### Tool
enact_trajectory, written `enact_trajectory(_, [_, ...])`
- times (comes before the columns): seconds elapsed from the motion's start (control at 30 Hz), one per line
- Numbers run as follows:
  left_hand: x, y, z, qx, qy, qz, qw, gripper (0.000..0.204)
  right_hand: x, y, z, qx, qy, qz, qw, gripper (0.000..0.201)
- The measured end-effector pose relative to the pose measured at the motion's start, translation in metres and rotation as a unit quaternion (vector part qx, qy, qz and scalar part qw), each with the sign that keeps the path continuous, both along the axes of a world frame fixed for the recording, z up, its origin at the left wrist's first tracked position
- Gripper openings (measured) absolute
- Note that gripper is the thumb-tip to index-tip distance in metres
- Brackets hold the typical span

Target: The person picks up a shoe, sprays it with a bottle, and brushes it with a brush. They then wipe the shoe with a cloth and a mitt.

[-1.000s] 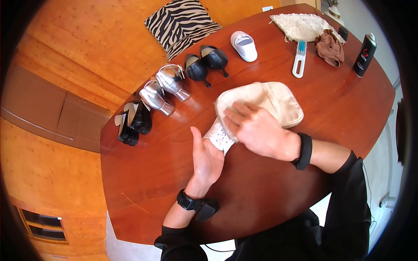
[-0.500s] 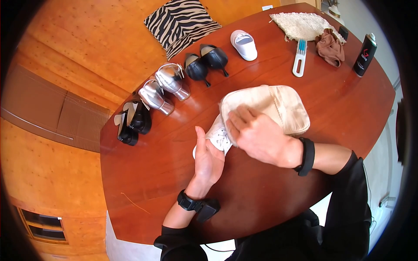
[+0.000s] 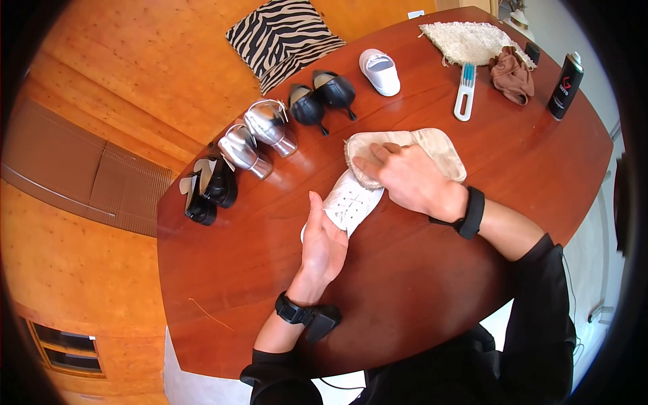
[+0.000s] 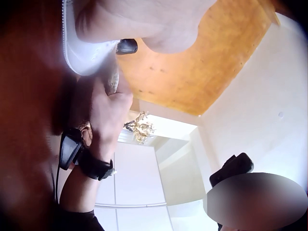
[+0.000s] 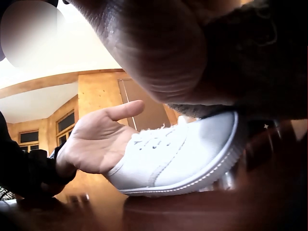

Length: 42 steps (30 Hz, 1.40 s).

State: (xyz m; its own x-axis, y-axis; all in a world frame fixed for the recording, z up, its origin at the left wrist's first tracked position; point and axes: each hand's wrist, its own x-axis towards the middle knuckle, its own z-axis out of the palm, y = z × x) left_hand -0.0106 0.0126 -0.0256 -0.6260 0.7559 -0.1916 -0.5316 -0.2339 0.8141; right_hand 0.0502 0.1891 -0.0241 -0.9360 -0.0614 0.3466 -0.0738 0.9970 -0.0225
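Pressing a beige cloth mitt [image 3: 412,152] onto the toe of a white sneaker [image 3: 347,201], the right hand [image 3: 412,181] lies flat with fingers extended, near the middle of the reddish wooden bench [image 3: 418,290]. The left hand [image 3: 322,244] rests open-palmed against the heel end of the sneaker, thumb raised, fingers straight and not curled round the shoe; the right wrist view shows the sneaker [image 5: 178,156] lying on its sole on the bench with the left hand [image 5: 98,142] at its back. Both wrists wear black bands.

Along the left edge of the bench stands a row of footwear: a pair of black sandals [image 3: 206,189], a pair of silver heels [image 3: 256,138] and a pair of black heels [image 3: 322,94]. A second white sneaker [image 3: 380,71] sits near the far edge. Toward the far right corner lie a woven mat [image 3: 466,40], a white brush with blue bristles [image 3: 464,91], a brown cloth [image 3: 511,75] and a black spray can [image 3: 564,84]. A zebra-print cushion [image 3: 283,37] lies on the floor beyond the bench.
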Motion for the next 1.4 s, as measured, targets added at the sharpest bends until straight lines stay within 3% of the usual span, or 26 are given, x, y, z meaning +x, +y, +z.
enact_trajectory(0.17, [0.008, 0.001, 0.001, -0.042, 0.029, 0.023, 0.998, 0.067, 0.007, -0.011, 0.004, 0.024, 0.029, -0.004, 0.999, 0.038])
enact_trajectory(0.27, [0.007, -0.001, -0.004, -0.036, 0.033, 0.017, 0.999, 0.064, 0.014, -0.023, 0.009, 0.095, 0.113, 0.006, 0.989, 0.016])
enact_trajectory(0.4, [0.006, -0.002, -0.004, -0.038, 0.035, 0.017, 0.999, 0.056, 0.012, -0.027, 0.004, 0.089, 0.144, 0.039, 0.985, 0.015])
enact_trajectory(0.57, [0.003, -0.005, -0.012, -0.043, 0.018, 0.048, 0.998, 0.029, 0.002, -0.009, 0.0, 0.026, 0.164, 0.057, 0.985, 0.013])
enact_trajectory(0.7, [0.008, -0.005, -0.013, -0.076, 0.04, 0.06, 0.995, 0.025, -0.003, 0.006, -0.004, 0.034, 0.098, 0.007, 0.995, 0.017])
enact_trajectory(0.8, [0.009, -0.004, -0.019, -0.102, 0.076, 0.072, 0.989, 0.019, 0.002, -0.006, -0.001, 0.036, 0.131, 0.039, 0.99, 0.021])
enact_trajectory(0.87, [0.005, -0.011, -0.033, -0.192, 0.157, 0.049, 0.968, 0.024, 0.008, -0.02, 0.007, 0.024, 0.163, 0.1, 0.981, 0.025])
enact_trajectory(0.9, [0.008, -0.013, -0.034, -0.194, 0.156, 0.049, 0.967, 0.024, 0.011, -0.027, 0.011, 0.015, 0.1, 0.116, 0.988, 0.042])
enact_trajectory(1.0, [0.022, -0.01, -0.029, -0.199, 0.421, 0.064, 0.883, 0.014, 0.012, -0.033, 0.009, -0.033, 0.114, 0.186, 0.975, 0.044])
enact_trajectory(1.07, [0.026, -0.011, -0.029, -0.209, 0.427, 0.056, 0.878, 0.014, 0.013, -0.032, 0.011, -0.053, 0.097, 0.217, 0.97, 0.045])
enact_trajectory(1.2, [0.028, -0.006, -0.027, -0.219, 0.409, 0.064, 0.884, 0.013, 0.015, -0.025, 0.017, -0.07, 0.065, 0.198, 0.976, 0.043])
enact_trajectory(1.3, [0.03, -0.007, -0.02, -0.263, 0.385, 0.058, 0.883, 0.028, 0.018, -0.017, 0.023, -0.039, 0.042, 0.155, 0.986, 0.04])
enact_trajectory(1.4, [0.029, -0.008, -0.023, -0.303, 0.377, 0.034, 0.875, 0.041, 0.022, -0.008, 0.032, 0.037, -0.054, 0.029, 0.997, 0.029])
